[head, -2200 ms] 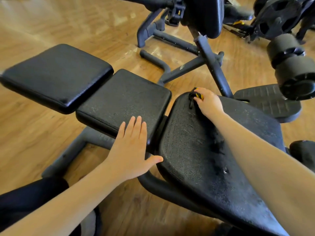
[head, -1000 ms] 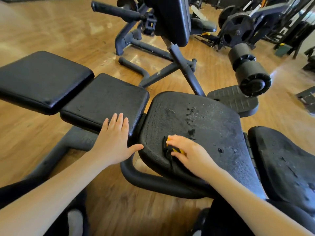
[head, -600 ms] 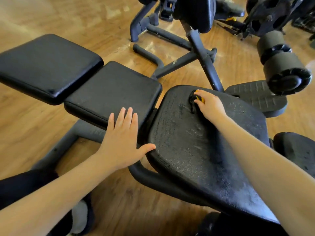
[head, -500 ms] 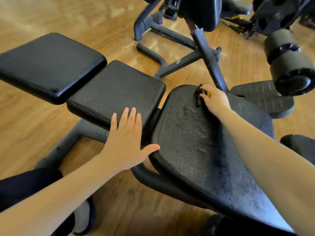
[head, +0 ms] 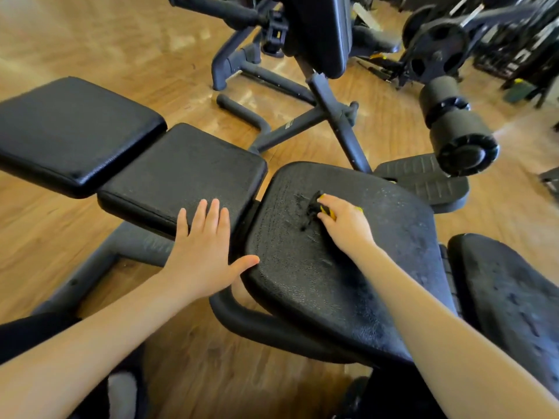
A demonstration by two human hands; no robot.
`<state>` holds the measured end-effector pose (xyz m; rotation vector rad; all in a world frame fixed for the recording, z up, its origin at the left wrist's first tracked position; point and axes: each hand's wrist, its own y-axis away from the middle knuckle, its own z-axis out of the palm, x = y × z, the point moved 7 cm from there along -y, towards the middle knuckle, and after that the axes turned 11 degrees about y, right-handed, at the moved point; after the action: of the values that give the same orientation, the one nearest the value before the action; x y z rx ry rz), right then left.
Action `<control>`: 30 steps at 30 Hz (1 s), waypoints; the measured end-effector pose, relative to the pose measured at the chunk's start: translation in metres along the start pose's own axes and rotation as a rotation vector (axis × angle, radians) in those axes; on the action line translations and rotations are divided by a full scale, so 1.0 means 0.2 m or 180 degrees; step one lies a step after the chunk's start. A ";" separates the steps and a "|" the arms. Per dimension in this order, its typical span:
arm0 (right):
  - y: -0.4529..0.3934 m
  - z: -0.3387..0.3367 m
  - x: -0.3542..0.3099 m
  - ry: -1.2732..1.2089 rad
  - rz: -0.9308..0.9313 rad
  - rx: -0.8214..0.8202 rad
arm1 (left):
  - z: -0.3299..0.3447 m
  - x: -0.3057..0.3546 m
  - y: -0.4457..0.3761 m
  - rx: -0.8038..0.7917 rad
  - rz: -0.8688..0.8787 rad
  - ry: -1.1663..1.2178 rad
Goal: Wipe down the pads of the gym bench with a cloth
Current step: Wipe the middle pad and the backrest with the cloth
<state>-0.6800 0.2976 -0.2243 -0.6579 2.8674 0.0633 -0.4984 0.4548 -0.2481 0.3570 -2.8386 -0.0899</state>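
- On the wide seat pad of the gym bench lies the cloth, a small dark bundle with a yellow edge, on the far half of the pad's top.
- Over the cloth sits the right hand, fingers curled down onto it and pinching it against the pad; only the cloth's left end and a strip of yellow show past the knuckles.
- Dark, damp-looking smears mark the pad just left of the cloth.
- Left of the seat pad, across a narrow gap, is the middle pad; the left hand rests flat on its near edge, fingers straight and together, holding nothing, thumb spread toward the seat pad's rim.
- Farther left is the end pad, glossier, just beside the middle pad.
- At the right edge another textured pad sits beside the seat pad.
- Beyond the bench are a foam roller, a ribbed foot plate and a dark machine frame on the wooden floor.
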 end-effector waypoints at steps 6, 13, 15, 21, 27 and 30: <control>0.45 0.00 -0.13 0.0010 -0.0294 -0.0275 | 0.00 0.00 0.00 0.0041 0.0032 -0.0093; 0.77 -0.03 -0.18 0.0041 -0.0446 -0.0425 | 0.00 0.03 0.00 -0.0003 0.0069 -0.0117; 0.78 -0.03 -0.18 0.0044 -0.0487 -0.0413 | 0.01 0.04 0.01 -0.0011 0.0108 -0.0156; 0.68 0.02 -0.12 -0.0060 -0.0589 -0.0378 | 0.02 0.07 0.02 -0.0112 0.0279 -0.0063; 0.39 0.02 -0.01 -0.0010 -0.0527 -0.0257 | 0.03 0.08 0.03 -0.0228 0.0373 -0.0134; 0.20 -0.01 0.05 0.0086 -0.0417 -0.0163 | 0.04 0.08 0.04 -0.0202 0.0411 -0.0101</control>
<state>-0.7065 0.3284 -0.2248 -0.8613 2.8486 0.1094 -0.5178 0.4585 -0.2500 0.1597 -2.8738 -0.1605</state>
